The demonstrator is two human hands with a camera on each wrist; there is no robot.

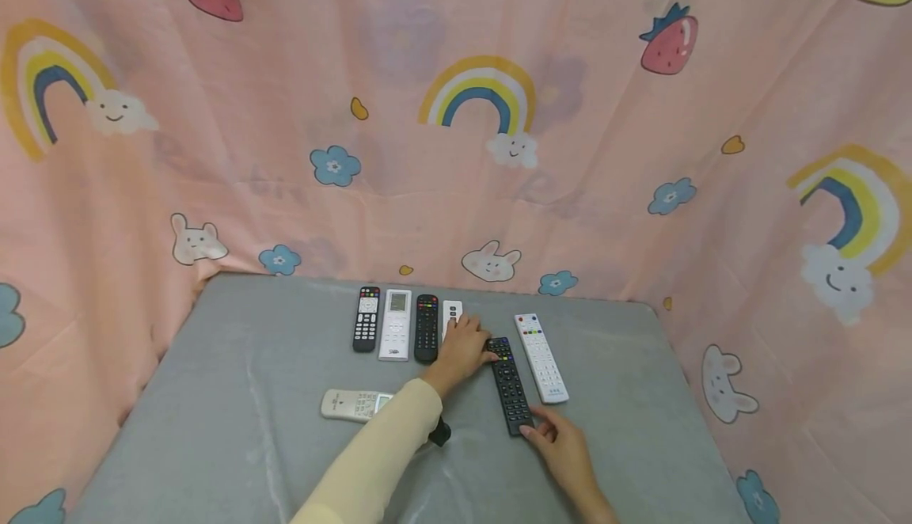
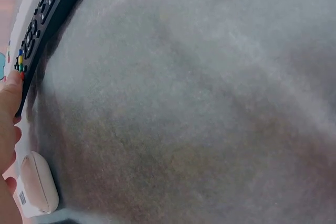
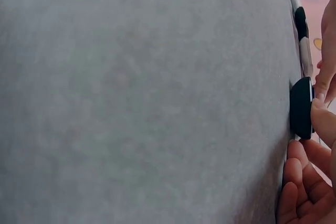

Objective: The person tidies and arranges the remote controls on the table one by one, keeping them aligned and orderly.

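A long black remote control (image 1: 510, 389) with small coloured buttons lies slanted on the grey-covered table. At its far end my left hand (image 1: 461, 350) grips it, the thumb over the coloured buttons in the left wrist view. My right hand (image 1: 563, 445) pinches the near end, thumb on top and fingers along the side. In the right wrist view that remote's dark end (image 3: 301, 108) shows between both hands. Partly hidden behind my left hand is a small white remote (image 1: 452, 312). Just right of the black one lies a white remote (image 1: 541, 359) with coloured buttons.
Side by side at the back left are a black remote (image 1: 366, 320), a white remote with a screen (image 1: 395, 326) and another black remote (image 1: 427, 328). A beige remote (image 1: 347, 404) lies crosswise nearer, partly under my left forearm. A pink patterned curtain (image 1: 399, 215) surrounds the table (image 1: 235, 429).
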